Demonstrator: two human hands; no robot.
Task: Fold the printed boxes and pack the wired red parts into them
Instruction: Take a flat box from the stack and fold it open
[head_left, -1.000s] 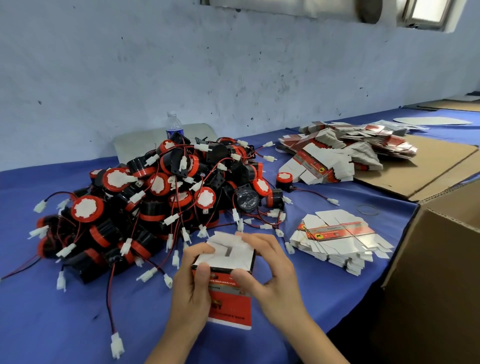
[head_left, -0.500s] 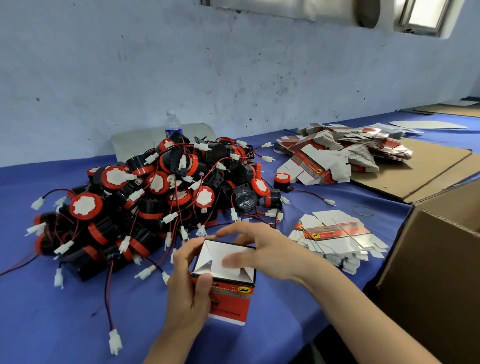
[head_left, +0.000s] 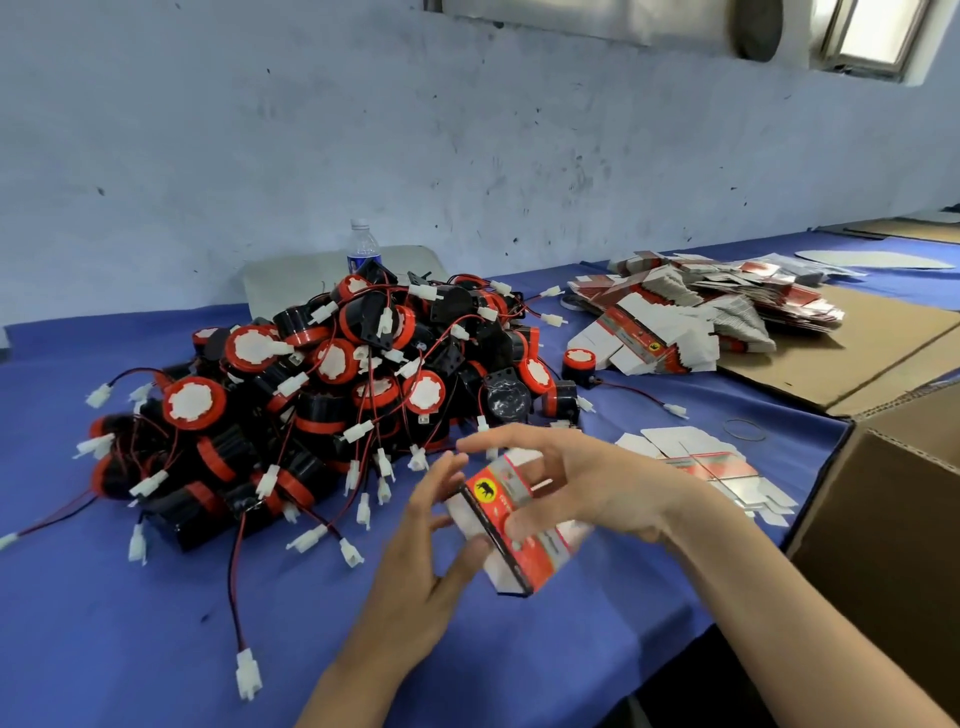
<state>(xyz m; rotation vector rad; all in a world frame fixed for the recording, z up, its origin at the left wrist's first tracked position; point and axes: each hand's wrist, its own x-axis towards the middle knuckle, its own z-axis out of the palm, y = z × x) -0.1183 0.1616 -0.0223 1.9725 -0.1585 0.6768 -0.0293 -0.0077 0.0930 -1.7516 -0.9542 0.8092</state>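
In the head view, the right hand (head_left: 587, 483) reaches over from the right, its fingers curled round the upper end of a printed box (head_left: 511, 525) and its thumb on the red face. It holds the box tilted above the near part of the surface (head_left: 130, 623). The left hand (head_left: 415, 545) is spread, fingers straight and pointing up, and its thumb touches the box's lower left side. The box is blurred: a yellow emblem shows, but the print cannot be read, nor how its end flaps lie. A stack of flat boxes (head_left: 727, 467) lies partly behind the right wrist, and a brown carton (head_left: 883, 545) is cut off at the right edge. The heap of wired red parts (head_left: 322, 384) lies just beyond the hands, with a water bottle (head_left: 363, 249) half hidden behind it. A larger pile of flat boxes (head_left: 701, 312) rests farther right, partly on a cardboard sheet (head_left: 857, 353). The surface is covered in blue cloth and stands against a scuffed pale wall (head_left: 467, 156).
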